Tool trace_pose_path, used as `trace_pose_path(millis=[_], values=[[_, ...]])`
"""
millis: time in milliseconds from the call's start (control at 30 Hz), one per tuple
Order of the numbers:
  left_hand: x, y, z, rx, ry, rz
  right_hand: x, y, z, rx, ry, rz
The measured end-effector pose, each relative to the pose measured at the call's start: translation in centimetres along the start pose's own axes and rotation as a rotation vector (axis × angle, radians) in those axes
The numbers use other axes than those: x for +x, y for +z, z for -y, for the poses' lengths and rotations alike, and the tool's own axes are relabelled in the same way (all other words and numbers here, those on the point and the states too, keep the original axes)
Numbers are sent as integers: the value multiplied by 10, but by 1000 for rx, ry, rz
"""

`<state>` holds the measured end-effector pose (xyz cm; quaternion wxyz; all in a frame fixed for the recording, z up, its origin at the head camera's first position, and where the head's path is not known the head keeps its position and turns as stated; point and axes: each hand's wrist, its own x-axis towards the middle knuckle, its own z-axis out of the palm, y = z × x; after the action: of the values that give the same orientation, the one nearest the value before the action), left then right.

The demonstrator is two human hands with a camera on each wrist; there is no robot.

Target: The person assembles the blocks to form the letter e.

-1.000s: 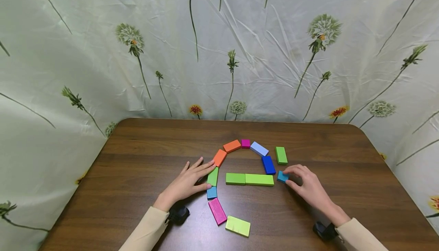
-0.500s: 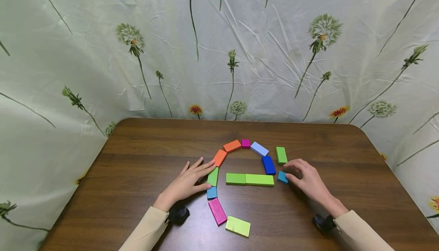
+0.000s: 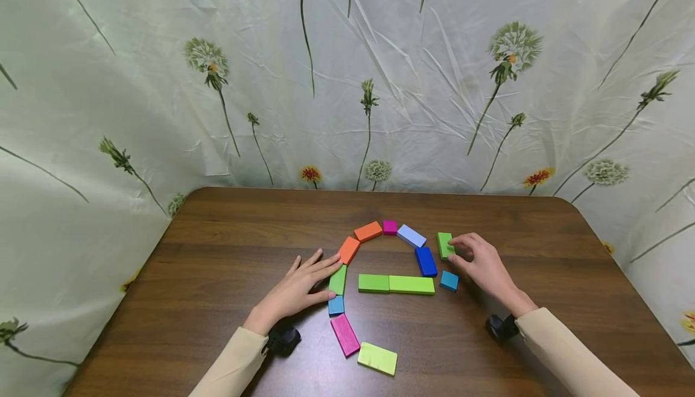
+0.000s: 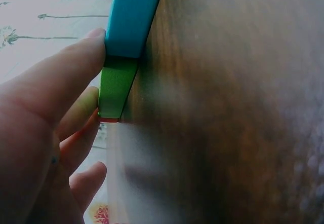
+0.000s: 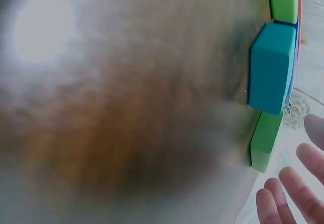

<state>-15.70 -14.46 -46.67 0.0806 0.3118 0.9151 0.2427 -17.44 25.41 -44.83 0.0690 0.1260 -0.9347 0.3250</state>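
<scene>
My left hand rests with spread fingers beside the curved row of coloured blocks, touching its left side. The thumb reaches where a green block meets a small blue block, and a fingertip touches an orange block. My right hand has its fingertips at the right edge of a loose green block; in the right wrist view its fingers are spread, with no block gripped. Just below that hand lies a small blue block, also in the right wrist view as a blue block.
Two green blocks lie end to end inside the curve. A dark blue block ends its right side, below a light blue block. Pink and lime blocks lie nearest me. A patterned curtain hangs behind the wooden table.
My right hand has left the small blue block, which stays on the table, and moved away from me to the loose green block. My left hand keeps its place.
</scene>
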Motion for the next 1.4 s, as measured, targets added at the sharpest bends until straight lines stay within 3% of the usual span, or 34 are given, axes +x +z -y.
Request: trace_pose_path(millis=[733, 1400], values=[[0, -1, -1, -1, 0, -7, 17, 9, -3, -96, -2, 9], [0, -1, -2, -7, -2, -1, 13, 5, -6, -91, 59, 56]])
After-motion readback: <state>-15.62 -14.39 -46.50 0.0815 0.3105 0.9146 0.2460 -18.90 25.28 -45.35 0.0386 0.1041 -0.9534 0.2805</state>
